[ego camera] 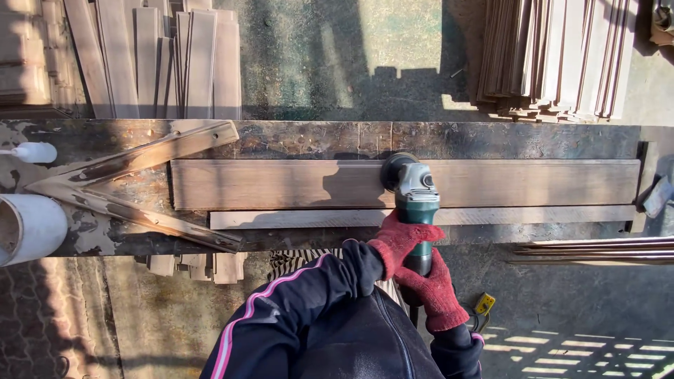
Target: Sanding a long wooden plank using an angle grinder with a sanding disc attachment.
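At the far left of the workbench point(309, 139), a white cylinder point(28, 226) is lying at the near edge, with a small white bottle point(31, 151) just beyond it. Right of those, a wooden triangle frame point(133, 184) is resting flat on the bench, its open end touching the left end of the wide plank point(281, 184). That plank is stretching toward the right, and a narrow strip point(295, 219) is lying just beside its near edge.

You are standing near the middle of the bench. Your left hand point(401, 237), in a red glove, is wrapping fully closed around the green body of the angle grinder point(414, 200), just behind its grey head. Your right hand point(434, 291), also gloved in red, is closing around the rear of the handle, nearer to you. The grinder is pointing away from you, its head and disc sitting on the wide plank beyond both grips, while the body is crossing over the narrow strip.

Farther right, a yellow plug point(484, 303) is lying on the ground. On the far side of the bench, planks are stacked at left point(168, 60) and right point(554, 56).
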